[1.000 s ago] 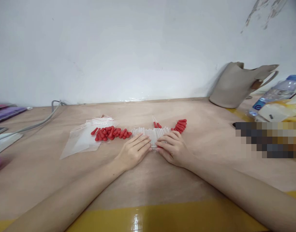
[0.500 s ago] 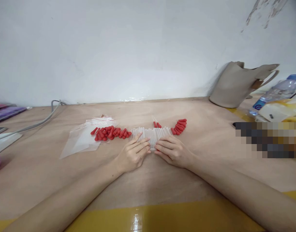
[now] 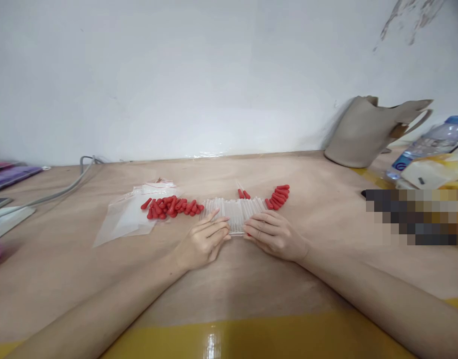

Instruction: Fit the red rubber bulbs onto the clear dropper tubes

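Note:
A row of clear plastic tubes (image 3: 234, 208) lies side by side on the wooden table. My left hand (image 3: 203, 242) rests on the table with its fingers stretched against the row's near left edge. My right hand (image 3: 274, 233) lies at the row's near right edge, fingers curled on the tubes, with something red under its fingertips. A heap of red rubber bulbs (image 3: 172, 206) sits left of the row. A smaller group of red bulbs (image 3: 278, 195) lies to its right. Two tubes with red bulbs fitted (image 3: 243, 191) lie just behind the row.
Clear zip bags (image 3: 129, 214) lie left of the bulbs. A grey cable (image 3: 60, 192) runs along the back left. A beige bag (image 3: 367, 130), a water bottle (image 3: 425, 145) and yellow packets (image 3: 434, 172) stand at the right. Yellow tape (image 3: 251, 339) marks the near edge.
Both hands slid a little toward me along the near edge of the tube row. The left hand's fingers drew back from the tubes slightly.

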`<state>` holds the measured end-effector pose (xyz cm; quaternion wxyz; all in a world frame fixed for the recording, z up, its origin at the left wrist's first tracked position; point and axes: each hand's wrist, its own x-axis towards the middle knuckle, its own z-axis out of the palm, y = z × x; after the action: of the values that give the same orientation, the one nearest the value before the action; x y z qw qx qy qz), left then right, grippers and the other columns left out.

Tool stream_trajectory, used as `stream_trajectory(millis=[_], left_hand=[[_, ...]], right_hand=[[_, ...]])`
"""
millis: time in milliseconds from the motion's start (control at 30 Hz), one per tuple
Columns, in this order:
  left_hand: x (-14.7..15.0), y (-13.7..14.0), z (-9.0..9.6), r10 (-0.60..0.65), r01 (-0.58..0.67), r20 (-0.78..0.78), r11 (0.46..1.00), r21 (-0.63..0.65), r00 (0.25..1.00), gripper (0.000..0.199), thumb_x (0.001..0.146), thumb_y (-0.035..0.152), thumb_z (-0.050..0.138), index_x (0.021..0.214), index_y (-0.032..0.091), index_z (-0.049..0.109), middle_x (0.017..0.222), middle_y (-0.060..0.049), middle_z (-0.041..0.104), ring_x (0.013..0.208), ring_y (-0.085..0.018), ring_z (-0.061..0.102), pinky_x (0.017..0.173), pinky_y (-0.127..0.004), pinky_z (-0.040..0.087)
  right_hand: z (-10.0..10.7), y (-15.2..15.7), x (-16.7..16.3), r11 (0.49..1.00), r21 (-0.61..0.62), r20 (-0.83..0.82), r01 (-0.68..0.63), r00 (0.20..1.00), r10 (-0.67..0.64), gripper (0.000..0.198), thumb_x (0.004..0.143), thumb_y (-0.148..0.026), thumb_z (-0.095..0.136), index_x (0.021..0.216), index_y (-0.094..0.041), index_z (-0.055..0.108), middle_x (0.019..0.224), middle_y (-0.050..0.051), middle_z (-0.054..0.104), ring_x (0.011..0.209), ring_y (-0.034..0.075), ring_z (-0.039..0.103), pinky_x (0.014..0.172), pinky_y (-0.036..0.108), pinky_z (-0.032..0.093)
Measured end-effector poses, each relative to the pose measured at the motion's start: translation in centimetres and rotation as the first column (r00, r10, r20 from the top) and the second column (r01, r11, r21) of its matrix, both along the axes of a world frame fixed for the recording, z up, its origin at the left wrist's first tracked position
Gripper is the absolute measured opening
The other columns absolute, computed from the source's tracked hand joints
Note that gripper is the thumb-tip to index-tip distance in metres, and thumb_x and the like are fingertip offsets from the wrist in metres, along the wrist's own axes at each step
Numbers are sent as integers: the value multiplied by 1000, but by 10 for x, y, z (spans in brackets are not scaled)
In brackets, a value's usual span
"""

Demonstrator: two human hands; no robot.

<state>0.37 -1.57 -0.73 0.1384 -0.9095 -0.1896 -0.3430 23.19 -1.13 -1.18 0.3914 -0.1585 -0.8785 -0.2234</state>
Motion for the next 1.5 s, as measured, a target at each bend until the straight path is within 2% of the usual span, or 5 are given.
stream_trajectory(millis=[400,633,833,1133,1500], left_hand=[[-27,5,7,125,-123,112,992,-25,986,13,82,8,49,91,14,56,86,-4,63,95,-18,60,98,-45,42],[-21,11,6,217,-212,200,976,-43,956,20,85,14,48,103,18,57,79,-3,53,66,-10,52,56,-21,46],[-10,18,16,249,-241,114,967,-81,962,36,86,8,36,120,15,46,89,-8,52,80,-14,52,66,-26,48],[56,39,26,119,-115,-27,989,97,993,16,84,5,35,85,13,49,76,-4,54,71,-14,53,66,-25,47],[95,33,17,169,-224,-285,959,-175,944,6,80,12,47,86,12,49,79,-7,56,75,-20,56,69,-31,48]], right_hand=[[0,19,38,981,-63,-191,186,962,-195,21,77,-18,59,97,-20,63,93,5,66,89,16,57,76,33,46],[-2,44,61,827,-512,-308,234,848,-431,24,82,-34,51,96,-21,64,82,5,61,71,14,55,65,29,46],[7,58,74,595,-766,-345,245,624,-701,26,72,-43,58,80,-18,61,72,2,61,60,12,51,57,26,42],[12,103,90,396,-910,-264,122,566,-781,24,65,-29,58,83,-15,65,69,4,62,60,12,54,58,27,43],[12,96,92,444,-873,-220,204,646,-731,23,62,-37,62,71,-16,60,68,3,60,57,11,49,55,25,39]])
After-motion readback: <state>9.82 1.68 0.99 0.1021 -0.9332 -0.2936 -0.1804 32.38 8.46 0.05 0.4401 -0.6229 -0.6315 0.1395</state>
